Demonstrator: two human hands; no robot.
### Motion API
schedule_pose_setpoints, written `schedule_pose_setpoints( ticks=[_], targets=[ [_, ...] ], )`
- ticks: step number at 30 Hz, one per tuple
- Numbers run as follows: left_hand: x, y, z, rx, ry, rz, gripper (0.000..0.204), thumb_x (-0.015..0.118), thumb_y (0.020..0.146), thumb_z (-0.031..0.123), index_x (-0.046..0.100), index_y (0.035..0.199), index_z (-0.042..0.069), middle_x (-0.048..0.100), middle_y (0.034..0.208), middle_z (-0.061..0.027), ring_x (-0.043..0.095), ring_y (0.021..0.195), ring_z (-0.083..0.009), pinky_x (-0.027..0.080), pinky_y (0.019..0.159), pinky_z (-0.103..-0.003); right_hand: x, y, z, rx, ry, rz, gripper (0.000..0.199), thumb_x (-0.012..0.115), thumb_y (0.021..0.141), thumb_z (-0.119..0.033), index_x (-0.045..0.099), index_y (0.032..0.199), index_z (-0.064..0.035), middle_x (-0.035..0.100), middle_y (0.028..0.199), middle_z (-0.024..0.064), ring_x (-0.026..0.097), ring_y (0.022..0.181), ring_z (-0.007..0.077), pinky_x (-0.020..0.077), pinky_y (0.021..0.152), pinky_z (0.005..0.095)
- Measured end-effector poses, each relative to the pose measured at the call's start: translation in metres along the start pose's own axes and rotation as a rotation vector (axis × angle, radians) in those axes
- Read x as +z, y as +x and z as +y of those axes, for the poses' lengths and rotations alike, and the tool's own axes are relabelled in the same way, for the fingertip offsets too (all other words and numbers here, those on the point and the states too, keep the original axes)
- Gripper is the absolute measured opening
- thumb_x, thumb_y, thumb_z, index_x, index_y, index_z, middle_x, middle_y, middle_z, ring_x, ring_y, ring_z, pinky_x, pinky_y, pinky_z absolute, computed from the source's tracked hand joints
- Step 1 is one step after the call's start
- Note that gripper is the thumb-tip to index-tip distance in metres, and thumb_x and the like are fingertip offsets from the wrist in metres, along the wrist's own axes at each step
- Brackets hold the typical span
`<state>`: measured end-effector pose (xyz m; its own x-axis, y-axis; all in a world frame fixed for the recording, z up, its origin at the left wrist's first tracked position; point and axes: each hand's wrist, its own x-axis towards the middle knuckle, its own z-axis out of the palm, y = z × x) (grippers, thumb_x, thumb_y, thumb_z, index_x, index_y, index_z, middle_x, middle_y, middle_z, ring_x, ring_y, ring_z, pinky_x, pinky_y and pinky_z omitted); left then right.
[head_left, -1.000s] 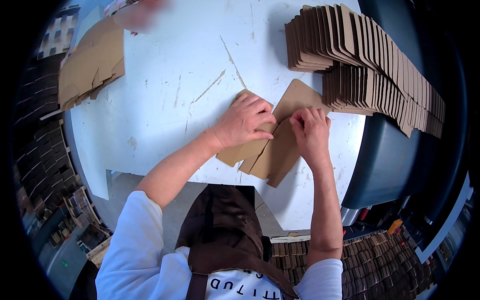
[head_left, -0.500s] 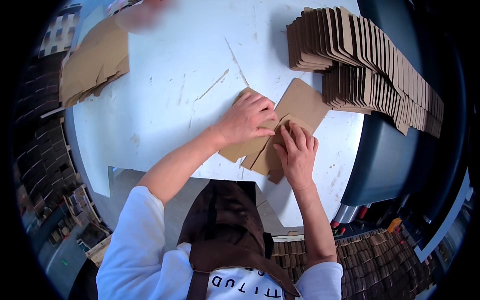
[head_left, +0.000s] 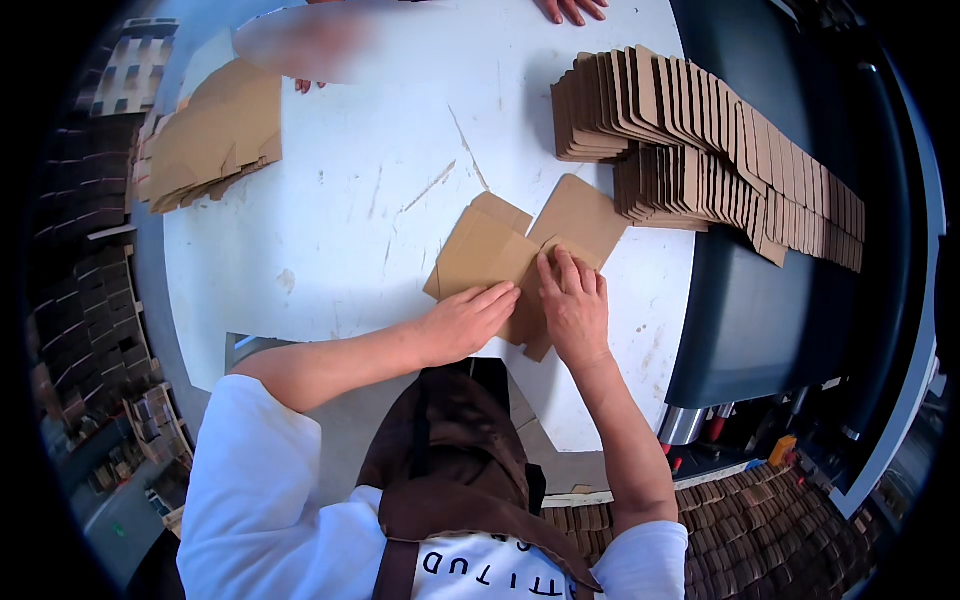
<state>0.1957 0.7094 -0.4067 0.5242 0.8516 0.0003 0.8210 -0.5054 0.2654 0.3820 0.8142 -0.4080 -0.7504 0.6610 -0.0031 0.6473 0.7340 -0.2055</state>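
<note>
Folded cardboard (head_left: 485, 250), just left of the carton row (head_left: 700, 140): apparently being creased. Left hand (head_left: 467, 325): fingers laid flat; right hand (head_left: 577, 315): fingers bent, grip cannot be told. Even pressure is probably required next.

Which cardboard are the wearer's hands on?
The overlapping cardboard panels at front centre: left hand and right hand touch them, not the pile at left or fanned rows at right.
</note>
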Motion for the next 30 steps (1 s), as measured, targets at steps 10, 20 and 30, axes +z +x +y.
schedule_pose_setpoints(
  ticks=[10,20,30],
  targets=[
    [-0.001,0.002,0.004,0.017,-0.039,-0.165,0.037,0.050,0.084,0.012,0.057,0.114,-0.007,0.050,0.131,-0.0179,0.041,0.128,-0.0304,0.037,0.105,-0.035,0.009,-0.003,-0.014,0.014,-0.071,-0.042,0.049,0.059,0.079,-0.015,0.051,0.127,-0.0051,0.043,0.133,0.0115,0.045,0.117,0.0281,0.0430,0.093,0.0485],
    [-0.020,0.031,-0.022,-0.311,-0.328,0.015,0.017,0.060,0.081,0.016,0.064,0.095,0.005,0.057,0.107,-0.0107,0.052,0.108,-0.0299,0.045,0.090,-0.040,-0.008,0.005,-0.011,0.308,0.391,0.112,0.037,0.058,0.086,-0.021,0.056,0.122,-0.0092,0.056,0.119,0.0164,0.054,0.110,0.0362,0.0478,0.089,0.0437],
    [-0.011,-0.057,-0.069,-0.952,-0.308,0.256,0.049,0.075,0.073,0.013,0.054,0.116,0.006,0.049,0.121,-0.0104,0.045,0.115,-0.0308,0.040,0.097,-0.042,0.038,-0.015,-0.006,0.723,0.980,0.109,0.037,0.061,0.088,-0.025,0.061,0.113,0.0019,0.068,0.093,0.0097,0.065,0.080,0.0210,0.0521,0.070,0.0326]
  ],
)
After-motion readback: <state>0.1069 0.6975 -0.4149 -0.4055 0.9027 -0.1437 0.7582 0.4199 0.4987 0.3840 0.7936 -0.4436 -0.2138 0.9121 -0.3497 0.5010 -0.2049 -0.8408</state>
